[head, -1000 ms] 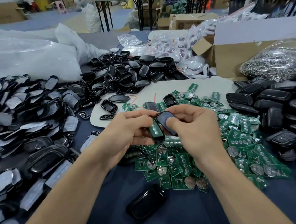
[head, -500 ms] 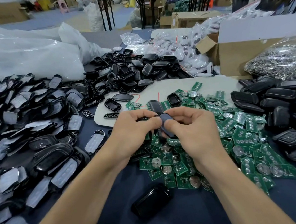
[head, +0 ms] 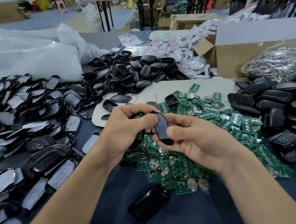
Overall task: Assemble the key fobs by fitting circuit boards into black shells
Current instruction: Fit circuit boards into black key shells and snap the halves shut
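Both hands are holding one shell (head: 160, 127) above the boards (head: 167, 166). Left hand (head: 125, 132) is curling round its top end; right hand (head: 197, 141) is pinching its lower end.

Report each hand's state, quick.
Left hand: closed, fingers curled round a black shell.
Right hand: closed, pinching the grey-faced cover.

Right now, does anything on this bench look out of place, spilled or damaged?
Only a lone black shell, lying nearer the person than the circuit boards, apart from the shell piles. The left hand and right hand hold a key fob; no damage shows.
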